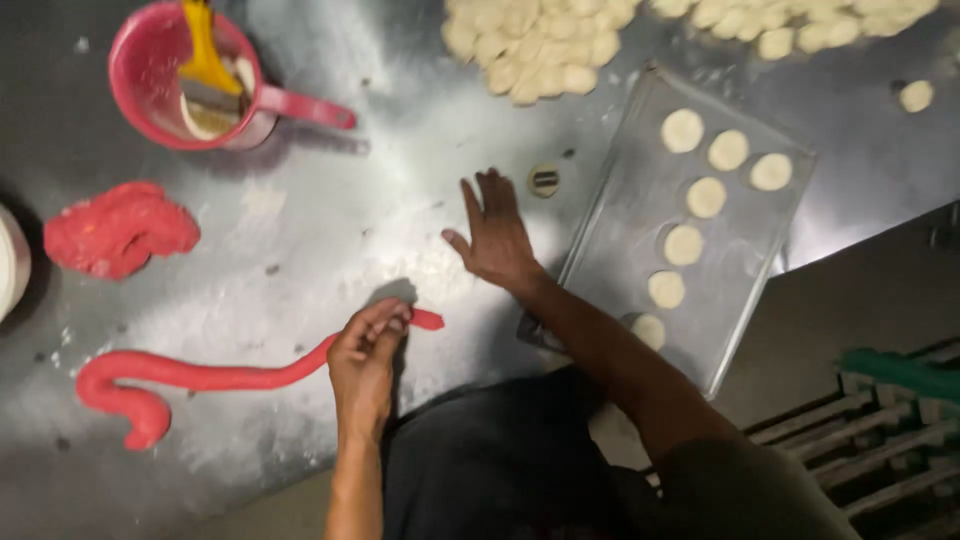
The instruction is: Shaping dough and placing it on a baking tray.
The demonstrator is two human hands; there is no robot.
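Rope of dough (230, 377): bright red, uniform. Dough lump (118, 229): same red. Scoop cup (190, 85): pink, white-dusted inside; brush (205, 60) in it yellow. Dough discs (706, 197): pale cream, as are the heaped pieces (535, 45). Tray (625, 180): grey metal. Surface (330, 220): dull grey steel, streaked with white flour.

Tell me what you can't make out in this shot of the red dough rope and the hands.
- Head view: the left hand covers part of the long red dough rope, so the grip on it is hidden.
- The white object at the left edge is cut off by the frame.
- The small round object beyond the right hand is too small to identify.
- The pink scoop's contents are partly hidden by a yellow brush.
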